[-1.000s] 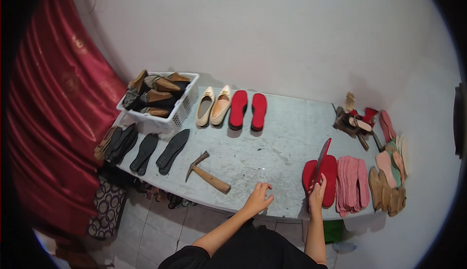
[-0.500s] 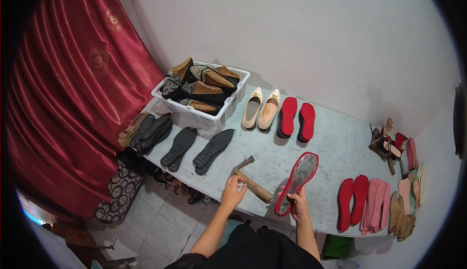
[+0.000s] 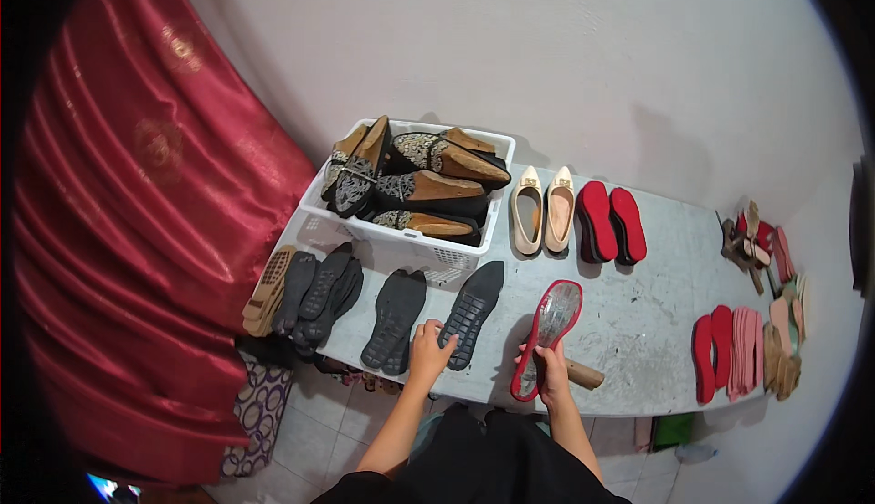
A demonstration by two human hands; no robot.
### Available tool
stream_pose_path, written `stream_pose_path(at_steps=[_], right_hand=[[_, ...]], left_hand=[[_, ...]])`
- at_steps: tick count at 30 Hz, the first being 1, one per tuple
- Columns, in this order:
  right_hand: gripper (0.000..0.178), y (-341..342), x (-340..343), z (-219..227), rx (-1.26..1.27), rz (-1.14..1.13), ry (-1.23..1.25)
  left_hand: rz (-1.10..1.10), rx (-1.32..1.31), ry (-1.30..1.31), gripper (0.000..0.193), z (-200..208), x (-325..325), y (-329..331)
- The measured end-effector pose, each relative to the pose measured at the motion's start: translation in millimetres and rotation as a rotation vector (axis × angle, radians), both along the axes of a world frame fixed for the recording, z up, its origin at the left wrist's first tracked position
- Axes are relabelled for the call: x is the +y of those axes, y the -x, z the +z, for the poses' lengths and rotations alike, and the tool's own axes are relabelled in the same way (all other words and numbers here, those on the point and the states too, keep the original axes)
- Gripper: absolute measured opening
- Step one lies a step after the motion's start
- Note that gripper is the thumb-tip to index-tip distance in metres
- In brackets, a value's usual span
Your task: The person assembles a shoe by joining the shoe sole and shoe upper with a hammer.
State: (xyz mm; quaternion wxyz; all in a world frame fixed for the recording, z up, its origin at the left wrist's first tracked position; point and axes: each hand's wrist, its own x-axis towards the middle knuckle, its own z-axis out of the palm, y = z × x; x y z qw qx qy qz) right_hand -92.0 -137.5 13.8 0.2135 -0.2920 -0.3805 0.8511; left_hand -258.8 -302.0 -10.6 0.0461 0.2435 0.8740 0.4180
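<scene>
My right hand [image 3: 550,369] grips a red-rimmed shoe sole piece [image 3: 557,314] and holds it up over the table, its grey, glossy-looking face showing. Behind that hand lies a hammer, only its wooden handle [image 3: 583,375] visible. My left hand [image 3: 430,351] is at the left edge of a black, ridged shoe sole [image 3: 474,314]. Its fingers and thumb are apart, the thumb at the sole's edge. To the left lies a pair of overlapping black soles [image 3: 396,320].
A white basket [image 3: 415,242] of embellished shoes stands at the back left, beside cream flats [image 3: 544,212] and red-topped soles [image 3: 612,223]. More black soles [image 3: 314,294] lie left. Red insoles [image 3: 713,354], pink pieces [image 3: 746,349] and tools [image 3: 743,244] lie right.
My left hand has left the hammer and reached across to the black sole on its left. My right hand keeps its hold on the red-rimmed sole piece. The view has shifted left.
</scene>
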Motion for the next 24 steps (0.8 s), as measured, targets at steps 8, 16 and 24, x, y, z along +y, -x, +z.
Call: stream_pose_path(at_steps=[8, 16, 24], right_hand=[[0.046, 17.4, -14.4, -4.0, -0.067, -0.022, -0.073], [0.046, 27.4, -13.9, -4.0, -0.097, -0.067, -0.075], [0.046, 45.6, -29.7, -9.4, -0.092, -0.001, -0.048]], left_hand=[[-0.085, -0.087, 0.284, 0.059, -28.8, 18.9, 23.8], [-0.045, -0.035, 0.318, 0.047, -20.3, 10.3, 39.2], [0.175, 0.105, 0.600, 0.061, -13.3, -29.8, 59.3]])
